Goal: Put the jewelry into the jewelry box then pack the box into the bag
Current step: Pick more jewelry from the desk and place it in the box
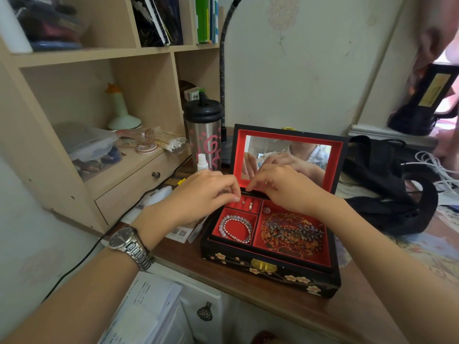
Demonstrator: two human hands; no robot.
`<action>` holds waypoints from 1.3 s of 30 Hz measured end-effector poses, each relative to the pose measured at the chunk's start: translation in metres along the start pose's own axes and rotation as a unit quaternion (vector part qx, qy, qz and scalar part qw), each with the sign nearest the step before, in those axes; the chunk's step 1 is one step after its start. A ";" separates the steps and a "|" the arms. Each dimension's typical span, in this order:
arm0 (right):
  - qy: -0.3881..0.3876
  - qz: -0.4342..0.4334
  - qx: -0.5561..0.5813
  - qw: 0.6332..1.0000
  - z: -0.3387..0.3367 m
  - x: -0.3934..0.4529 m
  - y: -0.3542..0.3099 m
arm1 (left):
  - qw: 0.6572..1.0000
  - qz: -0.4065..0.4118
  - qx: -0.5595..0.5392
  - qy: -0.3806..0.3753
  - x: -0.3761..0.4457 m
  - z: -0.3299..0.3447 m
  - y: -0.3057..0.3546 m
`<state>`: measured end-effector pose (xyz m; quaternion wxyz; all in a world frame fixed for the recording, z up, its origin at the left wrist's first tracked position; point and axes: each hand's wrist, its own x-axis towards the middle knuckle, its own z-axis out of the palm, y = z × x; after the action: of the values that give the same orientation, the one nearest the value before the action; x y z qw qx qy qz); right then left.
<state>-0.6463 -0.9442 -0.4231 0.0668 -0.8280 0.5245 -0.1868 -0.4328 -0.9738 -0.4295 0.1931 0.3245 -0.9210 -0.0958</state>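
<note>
Fingers of your left hand [203, 192] and right hand [280, 187] pinch together over the open jewelry box [270, 274]'s ring slots; anything gripped is indiscernible.

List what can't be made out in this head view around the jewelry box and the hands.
- Left hand fingertips: pinched together over the ring slots; anything in the grip is too small to tell.
- Right hand: covers the back edge of the jewelry box.
- Dark bead strand: tangled, so one piece or several is unclear.
- Black bag: partly behind the lid, opening not visible.
- Top-right corner: blurred.
</note>
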 end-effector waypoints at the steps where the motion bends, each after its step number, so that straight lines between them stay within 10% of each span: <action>1: 0.003 0.002 0.001 1.000 -0.001 -0.001 0.001 | 1.000 -0.002 0.000 0.006 0.002 -0.001 0.000; 39: 0.013 0.015 0.010 1.000 0.003 -0.005 0.019 | 0.998 -0.015 0.060 -0.020 0.012 0.011 0.004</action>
<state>-0.6628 -0.9484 -0.4324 0.0713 -0.8168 0.5357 -0.2022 -0.4484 -0.9776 -0.4348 0.1531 0.3477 -0.9237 -0.0496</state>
